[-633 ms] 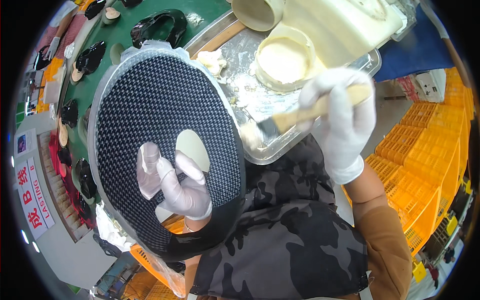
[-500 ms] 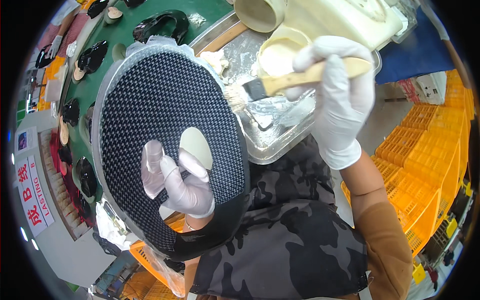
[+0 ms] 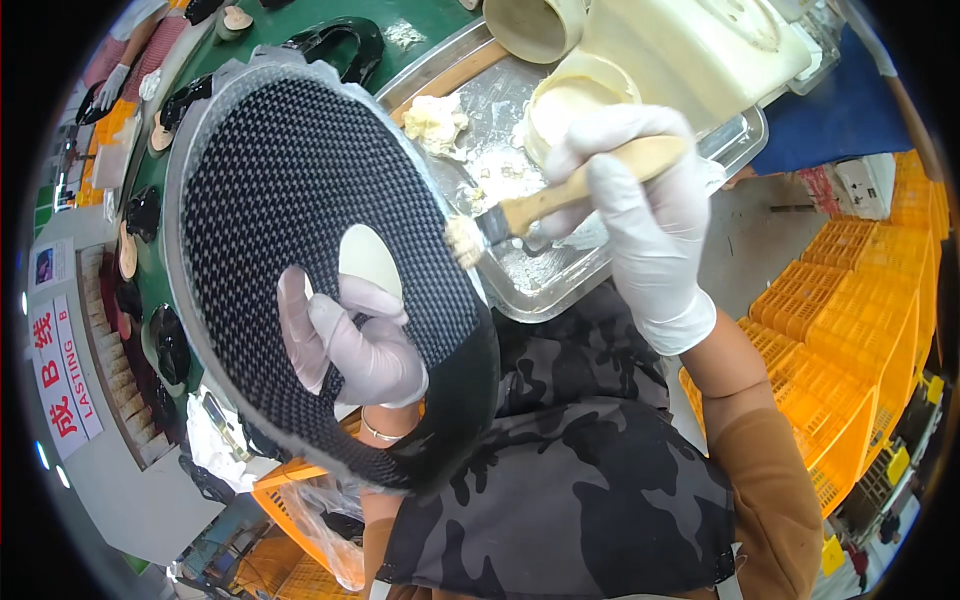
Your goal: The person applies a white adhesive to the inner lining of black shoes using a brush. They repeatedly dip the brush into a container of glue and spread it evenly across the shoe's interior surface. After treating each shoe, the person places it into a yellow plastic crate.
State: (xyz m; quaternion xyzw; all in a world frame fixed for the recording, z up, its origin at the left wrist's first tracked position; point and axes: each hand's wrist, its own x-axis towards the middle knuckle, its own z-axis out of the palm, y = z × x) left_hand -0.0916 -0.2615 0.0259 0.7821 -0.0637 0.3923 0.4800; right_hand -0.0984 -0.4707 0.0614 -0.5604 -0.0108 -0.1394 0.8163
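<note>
A large rounded shoe upper point(image 3: 300, 190) with black-and-white patterned lining, a pale ragged rim and a black lower end fills the left centre. My gloved left hand point(image 3: 365, 350) lies against the lining with its fingers bent, gripping the upper; its wrist passes behind the black edge. Just above those fingers shows a pale oval patch point(image 3: 370, 262); whether they touch it I cannot tell. In my gloved right hand point(image 3: 650, 220), a flat brush point(image 3: 560, 200) with a wooden handle is gripped. Its whitish, paste-coated bristles meet the upper's right edge.
Beyond the brush, a metal tray point(image 3: 535, 300) holds a round tub point(image 3: 575, 95) of cream paste, a pale lump point(image 3: 435, 122) and smears. A cream container point(image 3: 690, 60) stands behind. Black shoe parts line the green table point(image 3: 425, 15) at left. Orange crates point(image 3: 850, 300) are stacked at right.
The shoe upper has shifted left and up and turned slightly, with my left hand moving a little. My right hand has brought the brush left and down, along the upper's right edge.
</note>
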